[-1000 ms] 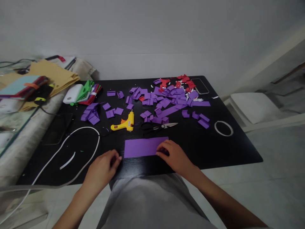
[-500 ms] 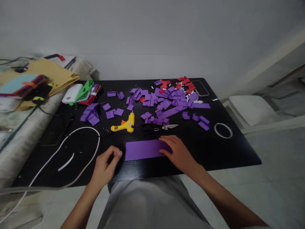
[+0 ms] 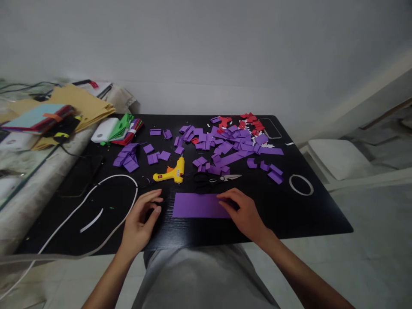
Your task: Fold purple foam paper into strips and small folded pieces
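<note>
A flat rectangular strip of purple paper (image 3: 195, 206) lies lengthwise on the black table close to its front edge. My right hand (image 3: 243, 212) is over the strip's right end, thumb and fingertips close together on the paper and covering that end. Left of the strip, my left hand (image 3: 141, 221) hovers near the tabletop, fingers curved and apart from the thumb, with nothing in it. Just beyond the strip are a yellow glue gun (image 3: 172, 172) and black-handled scissors (image 3: 222, 178), blades pointing right.
Folded purple paper pieces (image 3: 236, 139) and red scraps (image 3: 256, 123) are heaped at the back. A white cable (image 3: 137, 189) loops on the left. A ring (image 3: 301, 185) lies right; green paper (image 3: 122, 126) and a phone-like dark slab (image 3: 77, 176) are left.
My left hand's fingers have spread from a closed pinch, and it has moved slightly left, away from the strip. My right thumb and fingertips have drawn closer together on the paper.
</note>
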`<state>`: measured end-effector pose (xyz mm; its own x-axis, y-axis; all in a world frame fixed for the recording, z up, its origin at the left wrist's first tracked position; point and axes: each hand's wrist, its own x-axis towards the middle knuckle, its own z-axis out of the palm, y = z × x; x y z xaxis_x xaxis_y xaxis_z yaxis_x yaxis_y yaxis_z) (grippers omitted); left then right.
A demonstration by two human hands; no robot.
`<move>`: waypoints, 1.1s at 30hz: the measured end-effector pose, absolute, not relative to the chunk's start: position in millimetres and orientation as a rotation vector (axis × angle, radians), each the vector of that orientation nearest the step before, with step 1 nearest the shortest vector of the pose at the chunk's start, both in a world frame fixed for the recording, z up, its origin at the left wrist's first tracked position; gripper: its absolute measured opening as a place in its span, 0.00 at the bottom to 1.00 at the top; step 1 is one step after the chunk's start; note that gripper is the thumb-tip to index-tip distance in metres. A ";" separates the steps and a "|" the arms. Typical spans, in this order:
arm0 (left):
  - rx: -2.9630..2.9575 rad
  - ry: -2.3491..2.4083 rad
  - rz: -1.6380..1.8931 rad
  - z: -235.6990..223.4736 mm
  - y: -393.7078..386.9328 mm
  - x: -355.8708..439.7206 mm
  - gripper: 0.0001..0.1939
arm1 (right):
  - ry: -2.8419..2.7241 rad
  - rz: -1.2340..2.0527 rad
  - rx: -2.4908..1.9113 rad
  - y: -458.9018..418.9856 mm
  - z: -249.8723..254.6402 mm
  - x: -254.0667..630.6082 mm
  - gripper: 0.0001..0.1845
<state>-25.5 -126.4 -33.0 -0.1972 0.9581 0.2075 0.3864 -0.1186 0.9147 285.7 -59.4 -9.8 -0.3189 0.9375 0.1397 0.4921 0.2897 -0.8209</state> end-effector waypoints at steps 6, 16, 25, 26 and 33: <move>1.592 1.343 1.255 -27.7 -128.7 -22.1 0.30 | -1.692 1.171 -1.258 -48.6 26.3 286.0 0.05; 1.731 1.311 1.727 82.4 -18.5 7.6 0.46 | -1.512 0.831 -1.055 20.9 118.4 271.9 0.09; 1.800 1.211 1.894 128.4 30.6 12.6 0.26 | -1.485 1.136 -0.719 51.4 147.7 267.3 0.23; 1.814 1.207 1.895 129.6 32.6 11.1 0.26 | -1.488 1.117 -0.745 54.4 145.0 266.7 0.24; 1.873 1.123 1.747 131.4 37.0 -9.7 0.22 | -1.442 0.962 -0.827 63.6 130.3 263.7 0.19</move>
